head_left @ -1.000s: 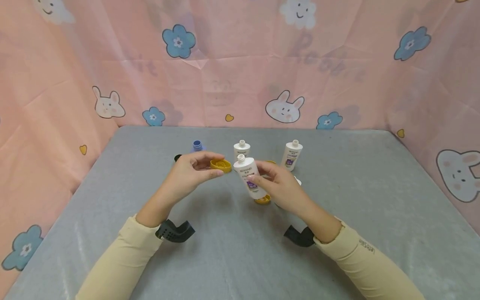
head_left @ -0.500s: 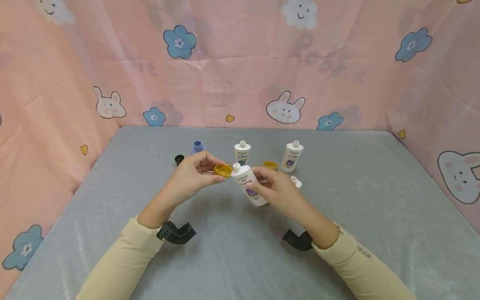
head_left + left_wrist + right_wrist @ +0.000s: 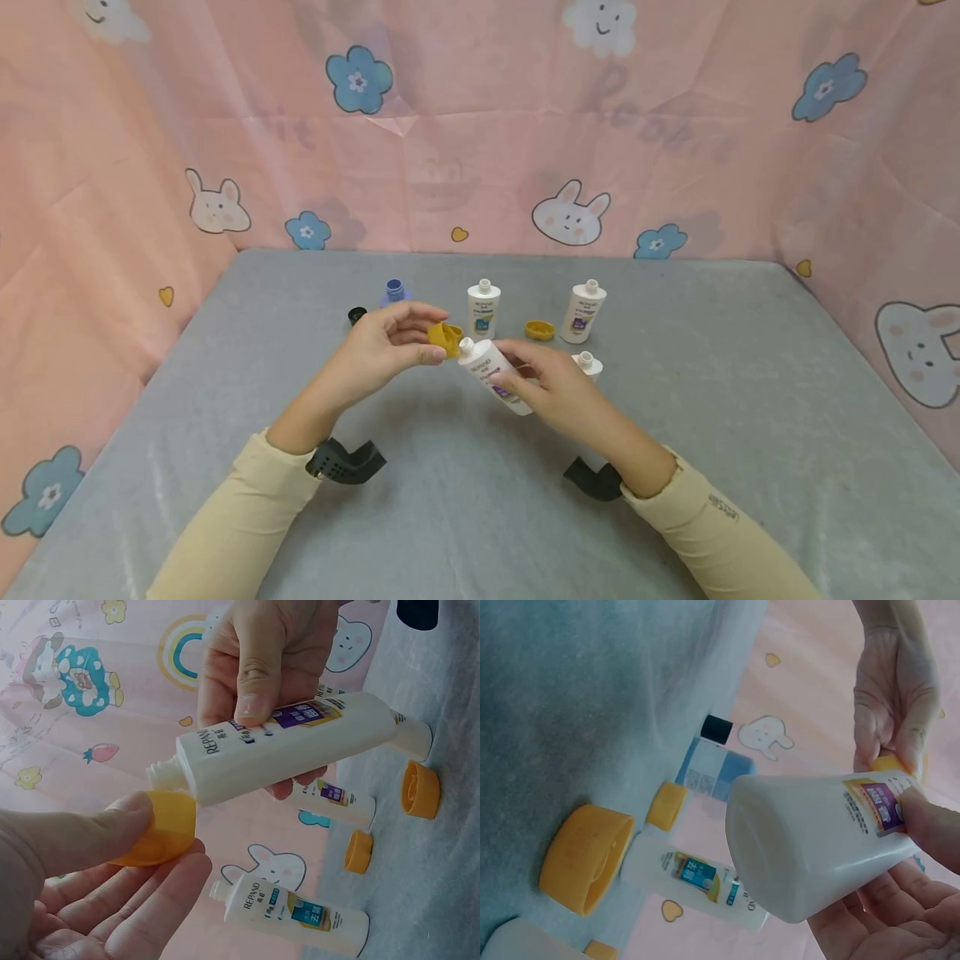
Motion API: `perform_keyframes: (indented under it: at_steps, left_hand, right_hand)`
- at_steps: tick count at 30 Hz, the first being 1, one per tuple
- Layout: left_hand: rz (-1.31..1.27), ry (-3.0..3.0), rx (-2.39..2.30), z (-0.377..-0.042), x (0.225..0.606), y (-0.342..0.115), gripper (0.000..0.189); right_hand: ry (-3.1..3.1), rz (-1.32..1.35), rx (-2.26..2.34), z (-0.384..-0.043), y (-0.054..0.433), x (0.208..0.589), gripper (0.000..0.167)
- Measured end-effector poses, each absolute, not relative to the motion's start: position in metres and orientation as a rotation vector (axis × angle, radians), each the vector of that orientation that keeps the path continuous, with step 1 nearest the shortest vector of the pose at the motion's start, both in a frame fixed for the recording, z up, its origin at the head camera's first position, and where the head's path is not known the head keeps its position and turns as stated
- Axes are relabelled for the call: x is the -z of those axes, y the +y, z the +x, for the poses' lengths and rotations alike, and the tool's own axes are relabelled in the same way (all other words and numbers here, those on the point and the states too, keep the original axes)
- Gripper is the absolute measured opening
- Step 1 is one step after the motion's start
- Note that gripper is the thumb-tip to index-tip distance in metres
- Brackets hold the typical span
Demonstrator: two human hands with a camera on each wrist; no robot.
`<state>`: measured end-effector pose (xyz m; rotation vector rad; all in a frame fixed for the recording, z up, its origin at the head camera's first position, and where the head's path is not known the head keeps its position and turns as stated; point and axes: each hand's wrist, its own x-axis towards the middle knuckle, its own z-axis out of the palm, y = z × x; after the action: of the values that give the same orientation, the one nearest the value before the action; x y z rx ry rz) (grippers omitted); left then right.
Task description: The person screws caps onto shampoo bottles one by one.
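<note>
My left hand (image 3: 375,343) pinches a yellow bottle cap (image 3: 171,829) between thumb and fingers, with the cap turned on its side. In my right hand (image 3: 564,392) is a white shampoo-type bottle (image 3: 489,373) with a purple label, gripped round its body. The bottle leans left, its bare threaded neck (image 3: 163,777) pointing at the cap. Neck and cap are very close in the left wrist view; whether they touch, I cannot tell. The right wrist view shows the bottle's base (image 3: 769,847) facing the camera.
Upright behind the hands stand a teal-labelled white bottle (image 3: 483,310), a purple-labelled one (image 3: 584,315) and a blue bottle (image 3: 394,293), partly hidden. Another white bottle (image 3: 588,365) is behind my right hand. Yellow caps (image 3: 539,330) (image 3: 587,859) and a black cap (image 3: 357,315) lie nearby.
The held bottle has lowered slightly and tilted further left, its neck now beside the cap. My left hand has turned the cap from lying flat, hollow side up, onto its side.
</note>
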<state>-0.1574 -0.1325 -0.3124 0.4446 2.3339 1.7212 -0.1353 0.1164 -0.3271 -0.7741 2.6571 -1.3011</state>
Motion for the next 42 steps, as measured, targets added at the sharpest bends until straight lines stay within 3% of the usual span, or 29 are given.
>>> perform_keyframes:
  at_steps: [42]
  left_hand:
    - [0.487, 2.464, -1.548, -0.147, 0.305, -0.129, 0.033]
  right_hand:
    - [2.614, -0.794, 1.247, -0.133, 0.116, 0.326, 0.036]
